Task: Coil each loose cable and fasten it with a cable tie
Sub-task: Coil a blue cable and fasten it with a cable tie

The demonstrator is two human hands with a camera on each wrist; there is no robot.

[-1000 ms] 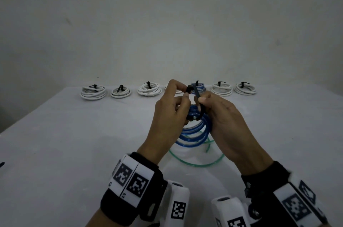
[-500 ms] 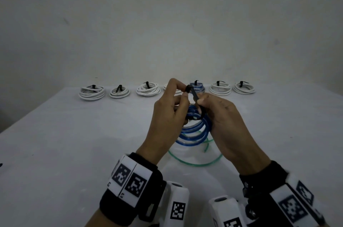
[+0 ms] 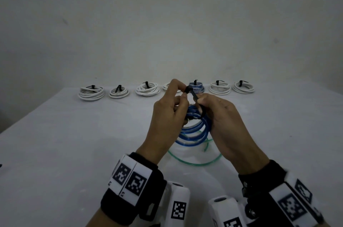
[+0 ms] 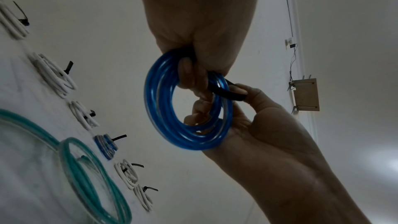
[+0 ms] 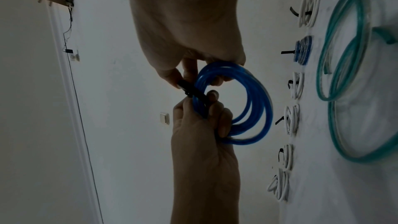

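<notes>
- Hands meet above the middle of the white tabletop (image 3: 55, 134), holding a coil of translucent blue plastic cable (image 3: 193, 130) upright between them and clear of the surface.
- Left hand (image 3: 167, 121) pinches the head end of a black plastic cable tie (image 3: 194, 97) between thumb and forefinger; its other fingers curl through the coil.
- Right hand (image 3: 228, 124) pinches the strap just beside that and cradles the coil's rim with curled fingers.
- Compared with a second ago, the tie's upper end sits closer between the two pinches and the strap lies tighter over the turns, while the coil has barely moved. I judge the tail is being fed into the head, so fastening is under way but not locked.
- Seven tied coils line the far edge: six white ones (image 3: 91, 93) and one blue bundle (image 3: 196, 87).
- One loose translucent green cable (image 3: 194, 162) lies on the tabletop beneath the hands, not yet coiled tight or tied.
</notes>
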